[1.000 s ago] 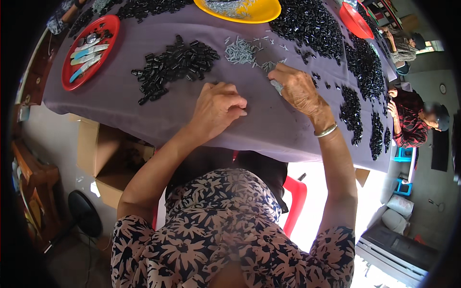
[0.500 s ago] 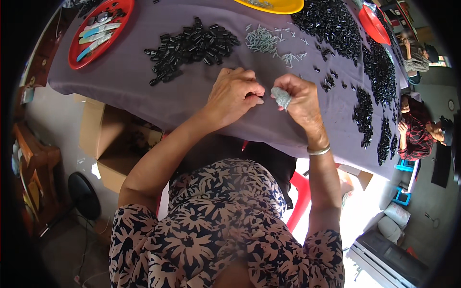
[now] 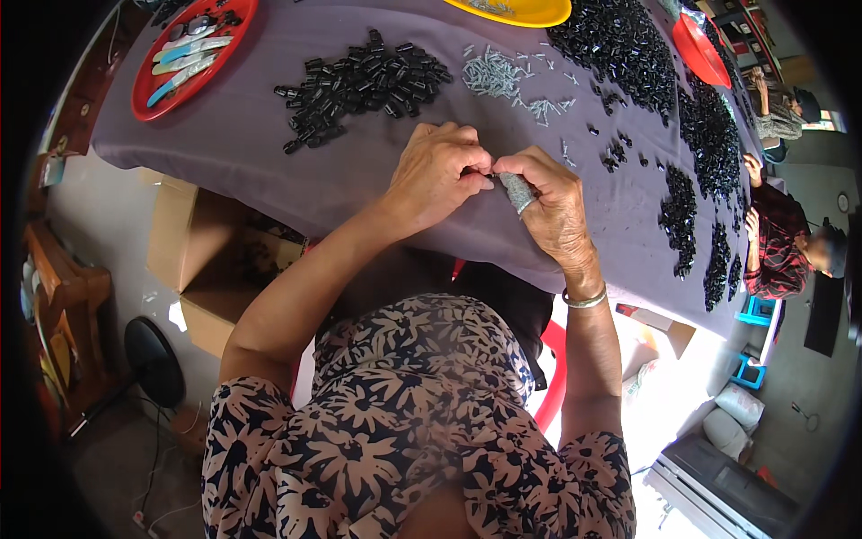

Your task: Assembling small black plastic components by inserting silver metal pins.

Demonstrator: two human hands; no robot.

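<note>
Both hands meet above the near edge of the cloth-covered table (image 3: 359,175). My left hand (image 3: 437,172) is closed in a pinch, and what lies between its fingertips is too small to make out. Against those fingertips, my right hand (image 3: 549,193) pinches too; its grip is also hidden. A grey wrap (image 3: 517,191) covers one of its fingers. Just beyond my left hand spreads a pile of black plastic parts (image 3: 373,85). Small silvery-grey pins (image 3: 492,74) lie in a loose heap beyond my right hand.
A red tray (image 3: 144,99) with several blue-and-white handled tools stands far left. A yellow dish (image 3: 530,18) sits at the back. Larger heaps of small black pieces (image 3: 620,54) cover the right side. Another person (image 3: 790,238) sits at the right edge. An open cardboard box (image 3: 171,238) stands below left.
My right hand has moved left and its fingertips now meet those of my left hand. My left hand has stayed nearly in place.
</note>
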